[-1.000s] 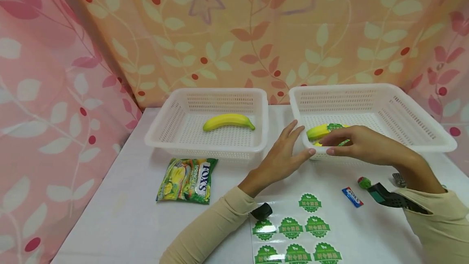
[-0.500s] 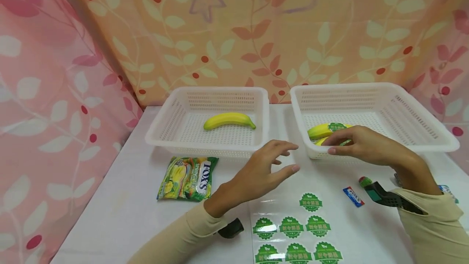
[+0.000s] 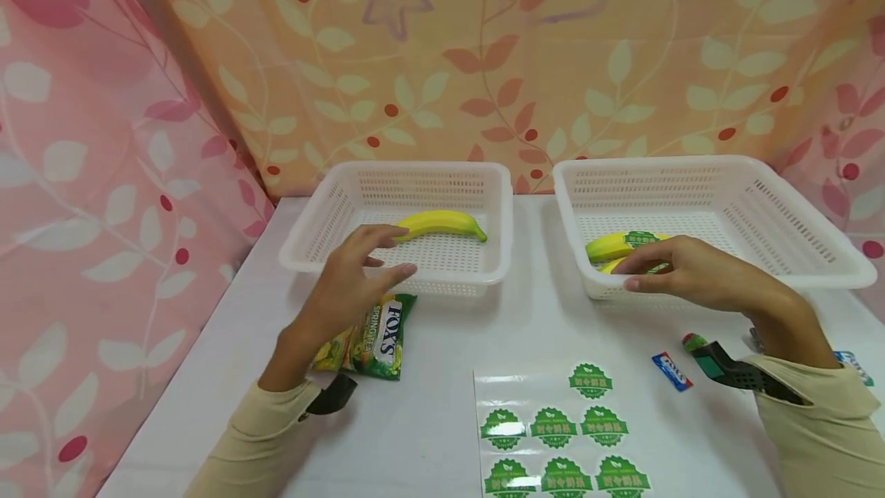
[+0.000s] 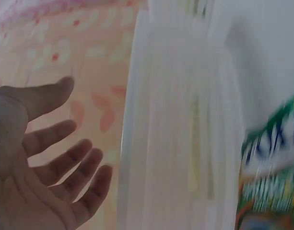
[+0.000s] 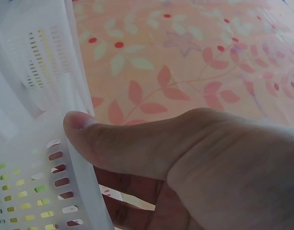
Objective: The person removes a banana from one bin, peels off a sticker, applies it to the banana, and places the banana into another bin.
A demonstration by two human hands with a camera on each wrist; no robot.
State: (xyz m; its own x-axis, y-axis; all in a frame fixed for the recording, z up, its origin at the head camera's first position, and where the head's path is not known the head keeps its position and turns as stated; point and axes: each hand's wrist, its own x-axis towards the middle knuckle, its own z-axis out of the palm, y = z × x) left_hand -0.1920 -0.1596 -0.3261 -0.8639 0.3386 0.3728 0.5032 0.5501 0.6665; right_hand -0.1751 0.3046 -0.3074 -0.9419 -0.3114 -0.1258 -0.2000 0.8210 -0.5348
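My left hand (image 3: 347, 277) hovers at the near rim of the left white plastic basket (image 3: 293, 248), thumb and fingers apart with nothing between them. A yellow banana (image 3: 442, 222) lies in that basket behind the fingertips. In the left wrist view, the left hand (image 4: 55, 158) shows spread, loosely bent fingers beside the basket wall (image 4: 180, 124). My right hand (image 3: 698, 271) holds the near rim of the right white basket (image 3: 823, 281), thumb outside and fingers inside, as the right wrist view of the thumb (image 5: 123, 148) shows. Under those fingers lie a stickered banana (image 3: 608, 245) and another banana (image 3: 608, 267), partly hidden.
A green FOX'S candy bag (image 3: 387, 340) lies below the left hand, partly covered. A sheet of green stickers (image 3: 549, 425) lies at the front middle. By the right wrist are a small blue-red packet (image 3: 671, 372) and a green-red item (image 3: 694, 342). A patterned curtain (image 3: 442, 60) hangs behind.
My left hand has left the right basket's near-left corner and swung left across to the left basket. The right hand stays at its rim. The view has shifted slightly.
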